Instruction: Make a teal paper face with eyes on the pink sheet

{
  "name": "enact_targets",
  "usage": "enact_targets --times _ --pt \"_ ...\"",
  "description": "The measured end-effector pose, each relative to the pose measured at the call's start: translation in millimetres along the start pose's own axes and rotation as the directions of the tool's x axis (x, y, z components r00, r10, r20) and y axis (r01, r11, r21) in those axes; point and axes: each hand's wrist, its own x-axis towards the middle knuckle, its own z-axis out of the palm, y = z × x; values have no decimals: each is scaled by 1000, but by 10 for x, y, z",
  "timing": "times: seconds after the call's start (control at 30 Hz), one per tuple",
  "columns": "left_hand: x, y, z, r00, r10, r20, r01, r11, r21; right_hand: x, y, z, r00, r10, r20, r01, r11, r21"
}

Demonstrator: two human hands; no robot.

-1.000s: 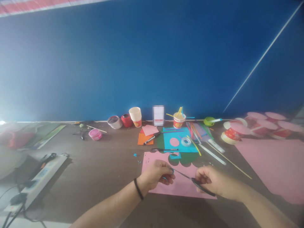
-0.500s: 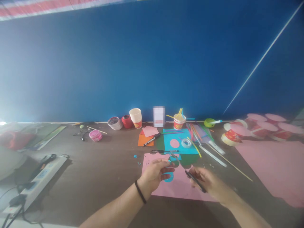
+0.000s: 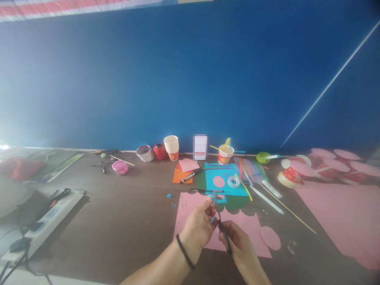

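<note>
My right hand [image 3: 236, 235] grips a pair of scissors [image 3: 223, 232] by its black handles, the blades pointing away from me. Bits of blue paper [image 3: 213, 219] show at the fingers of my left hand [image 3: 199, 221], which is closed in a pinch beside the blades. Whether the blades are cutting into the paper I cannot make out. Beneath both hands lies a pink sheet [image 3: 249, 229] with scalloped cutouts along its far edge. A pink paper circle [image 3: 270, 238] rests at its right side, partly over the sheet's edge.
Behind my hands are a blue sheet [image 3: 212, 168] with a tape roll [image 3: 233, 181], a black pen [image 3: 197, 190] and an orange sheet [image 3: 178, 175]. Paper cups [image 3: 171, 148] stand by the wall. Pink-topped cups [image 3: 292, 174] crowd the right; a power strip [image 3: 56, 217] lies left.
My right hand has moved left with the scissors, bringing them beside my left hand. My left hand has turned, hiding most of the blue paper. The pink circle at right has come into view.
</note>
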Motion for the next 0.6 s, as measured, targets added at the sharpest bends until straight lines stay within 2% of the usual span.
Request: enact_targets --times 0.2,0.33,0.6 --pt "36 -67 -4 1000 27 -3 -27 999 26 27 52 -4 999 13 -29 -15 996 -86" --pt "17 -89 16 999 37 19 -38 998 57 26 24 36 998 -22 -66 18 998 -52" --pt "-33 -132 89 996 3 -84 -3 1000 -1 -7 42 104 983 -47 -178 31 995 -95"
